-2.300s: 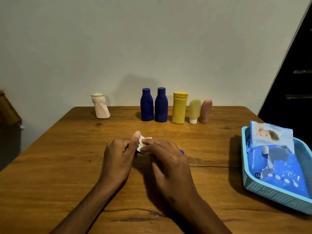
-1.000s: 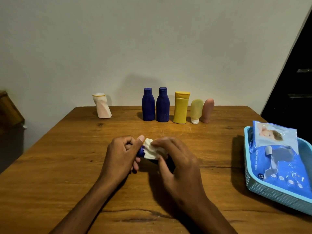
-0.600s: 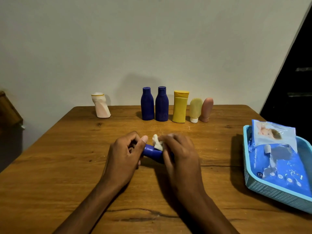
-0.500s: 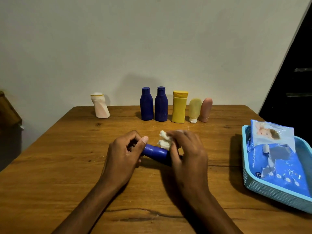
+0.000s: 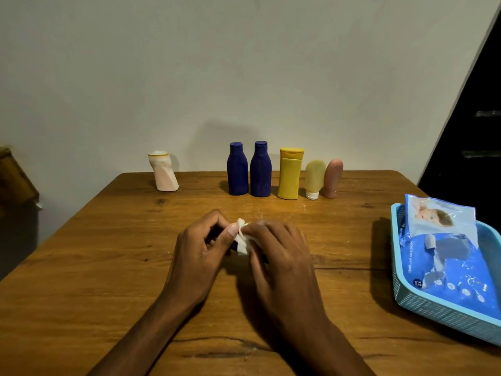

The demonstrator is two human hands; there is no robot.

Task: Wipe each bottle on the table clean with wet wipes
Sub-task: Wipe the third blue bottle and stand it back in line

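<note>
A small dark blue bottle (image 5: 233, 245) lies sideways between my hands at the table's middle, almost wholly hidden. My left hand (image 5: 199, 249) grips its left end. My right hand (image 5: 273, 251) presses a crumpled white wet wipe (image 5: 242, 238) around the bottle close to my left thumb. Along the far edge stand a pale pink bottle (image 5: 163, 172), two dark blue bottles (image 5: 237, 170) (image 5: 260, 170), a yellow bottle (image 5: 290, 173), a cream tube (image 5: 315, 179) and a pink tube (image 5: 333, 178).
A light blue plastic basket (image 5: 433, 308) at the right edge of the wooden table (image 5: 95, 267) holds a blue pack of wet wipes (image 5: 450, 264). A dark doorway is behind it. A brown object (image 5: 13, 180) sits off the table's left side.
My right hand has slid the wipe leftward along the blue bottle, back against my left thumb, covering the part of the bottle that showed half a second ago.
</note>
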